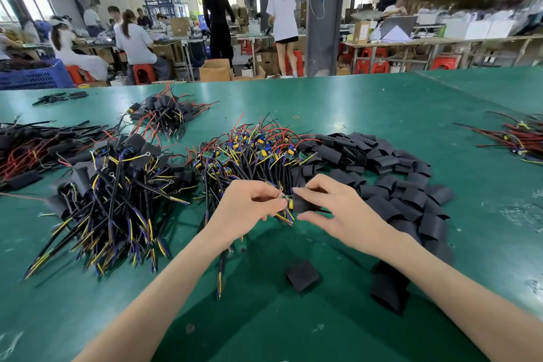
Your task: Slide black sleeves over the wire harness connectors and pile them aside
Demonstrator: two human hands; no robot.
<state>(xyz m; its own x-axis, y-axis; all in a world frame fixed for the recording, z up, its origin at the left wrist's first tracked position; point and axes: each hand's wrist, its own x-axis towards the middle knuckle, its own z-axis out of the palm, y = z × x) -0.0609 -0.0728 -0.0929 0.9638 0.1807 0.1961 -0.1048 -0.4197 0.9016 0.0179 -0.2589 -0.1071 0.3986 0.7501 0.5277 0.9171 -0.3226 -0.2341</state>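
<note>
Over the middle of the table, the left hand is pinching a harness just behind its connector. The right hand is gripping a sleeve between thumb and fingers, with its mouth meeting the connector.

By the look of it, the sliding-on step is only beginning, and the sleeve is covering little or none of the connector. The next move is calling for the mouth to be kept open and lined up, then drawn fully over. After that the piece is going to the sleeved pile on the left.

Bare harnesses are lying just beyond the hands, with spare sleeves heaped to their right.

Fingers are hiding the spot where sleeve and connector meet, and blur is softening both, so how far it is on cannot be told. The harness tail is dangling under the left wrist.
</note>
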